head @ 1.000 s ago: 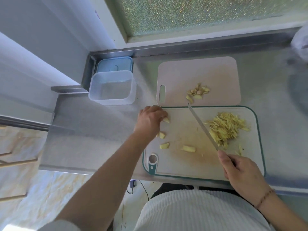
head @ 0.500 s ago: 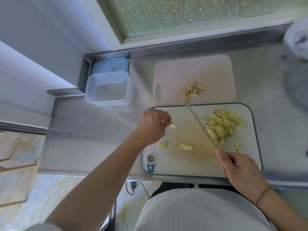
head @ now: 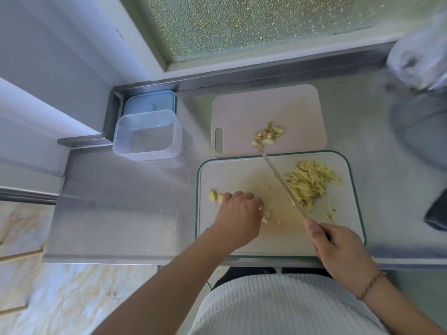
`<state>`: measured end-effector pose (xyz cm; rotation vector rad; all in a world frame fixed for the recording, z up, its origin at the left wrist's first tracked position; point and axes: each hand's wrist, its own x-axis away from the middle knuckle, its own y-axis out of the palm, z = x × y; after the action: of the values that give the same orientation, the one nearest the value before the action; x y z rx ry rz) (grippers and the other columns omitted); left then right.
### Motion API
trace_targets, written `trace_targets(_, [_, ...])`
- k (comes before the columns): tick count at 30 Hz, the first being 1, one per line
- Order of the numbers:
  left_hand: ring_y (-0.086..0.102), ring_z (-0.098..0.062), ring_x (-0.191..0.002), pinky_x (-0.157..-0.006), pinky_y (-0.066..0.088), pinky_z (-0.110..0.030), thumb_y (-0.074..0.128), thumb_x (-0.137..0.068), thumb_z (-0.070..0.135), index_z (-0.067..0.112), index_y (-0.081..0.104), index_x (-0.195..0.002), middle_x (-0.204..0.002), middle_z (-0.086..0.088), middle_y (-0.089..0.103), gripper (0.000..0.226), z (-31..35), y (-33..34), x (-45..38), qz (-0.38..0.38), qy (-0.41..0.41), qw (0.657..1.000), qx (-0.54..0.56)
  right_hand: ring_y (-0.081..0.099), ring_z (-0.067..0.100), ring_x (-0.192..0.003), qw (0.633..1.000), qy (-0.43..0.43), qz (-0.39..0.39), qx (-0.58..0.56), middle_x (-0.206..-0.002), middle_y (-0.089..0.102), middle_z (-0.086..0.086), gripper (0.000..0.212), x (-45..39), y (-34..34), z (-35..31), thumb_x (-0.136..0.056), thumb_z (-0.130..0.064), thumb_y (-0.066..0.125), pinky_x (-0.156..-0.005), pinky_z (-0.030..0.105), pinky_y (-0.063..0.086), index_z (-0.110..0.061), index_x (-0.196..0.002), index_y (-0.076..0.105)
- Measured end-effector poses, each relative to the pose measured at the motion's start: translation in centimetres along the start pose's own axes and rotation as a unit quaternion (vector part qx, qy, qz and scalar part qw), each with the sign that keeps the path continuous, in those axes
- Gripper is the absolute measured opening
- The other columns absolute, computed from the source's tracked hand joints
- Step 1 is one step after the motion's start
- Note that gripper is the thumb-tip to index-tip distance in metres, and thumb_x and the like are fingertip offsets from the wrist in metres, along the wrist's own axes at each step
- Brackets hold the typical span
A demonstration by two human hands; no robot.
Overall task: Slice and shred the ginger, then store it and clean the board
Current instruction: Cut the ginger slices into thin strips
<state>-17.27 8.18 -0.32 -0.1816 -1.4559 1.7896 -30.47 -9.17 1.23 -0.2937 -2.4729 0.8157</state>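
Gathering ginger pieces – left hand curled palm-down.

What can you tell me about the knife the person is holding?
The knife has a long, thin, shiny blade that looks like metal. The right hand grips its handle, which the fingers hide almost entirely. The blade slants up and to the left over the white, green-rimmed cutting board, with its tip near the board's far edge. It lies just left of the pile of shredded ginger and seems to touch its edge. Whether the blade rests on the board or hangs just above it cannot be told.
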Motion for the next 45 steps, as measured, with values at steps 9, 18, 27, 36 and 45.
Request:
trace_targets(9, [0.055,-0.024,-0.103,-0.091,0.036,-0.036,0.06,-0.094,0.019,0.021,0.068,-0.107,-0.109,0.002,0.062,0.016,0.8,1.0,0.3,0.036,-0.004,0.999,-0.014,0.039,0.007,-0.042,1.0,0.009,-0.02,-0.013,-0.044,0.038,-0.001,0.097,0.3,-0.1,0.5,-0.065,-0.095,0.016,-0.05,0.028,0.037,-0.002,-0.056,0.043])
trace_targets(18, [0.064,-0.021,-0.09,-0.087,0.046,-0.033,0.059,-0.094,0.021,0.021,0.068,-0.105,-0.096,0.004,0.071,0.014,1.0,1.1,0.6,0.048,-0.021,0.998,0.046,0.037,0.007,-0.042,0.999,0.009,-0.032,-0.02,-0.045,0.038,-0.001,0.097,0.5,-0.1,0.7,-0.063,-0.096,0.014,-0.049,0.028,0.035,-0.003,-0.056,0.042])
trace_targets(27, [0.062,-0.004,-0.064,-0.057,0.045,-0.016,0.067,-0.09,0.02,0.026,0.065,-0.106,-0.072,0.011,0.069,0.017,4.0,2.3,0.2,0.186,-0.219,0.91,0.3,0.037,0.007,-0.043,0.998,0.025,-0.051,-0.025,-0.046,0.04,-0.001,0.085,0.5,0.2,1.1,-0.062,-0.095,0.015,-0.047,0.023,0.032,-0.015,-0.054,0.04])
trace_targets(36, [0.064,-0.032,-0.069,-0.057,0.039,-0.032,0.048,-0.1,0.025,0.017,0.053,-0.108,-0.08,-0.005,0.067,0.012,2.3,3.6,1.0,0.164,-0.117,0.974,0.105,0.038,0.011,-0.046,0.995,0.042,-0.081,-0.034,-0.049,0.039,-0.002,0.067,0.6,0.4,1.0,-0.077,-0.077,0.023,-0.051,0.029,0.034,-0.016,-0.057,0.04])
trace_targets(45, [0.062,-0.021,-0.081,-0.076,0.051,-0.037,0.066,-0.089,0.018,0.015,0.073,-0.091,-0.086,0.005,0.07,0.008,-1.6,6.4,0.2,0.299,0.064,0.946,0.111,0.043,0.014,-0.049,0.992,0.054,-0.096,-0.054,-0.048,0.041,0.0,0.063,-0.2,1.3,0.2,-0.078,-0.072,0.026,-0.054,0.032,0.04,-0.014,-0.056,0.04])
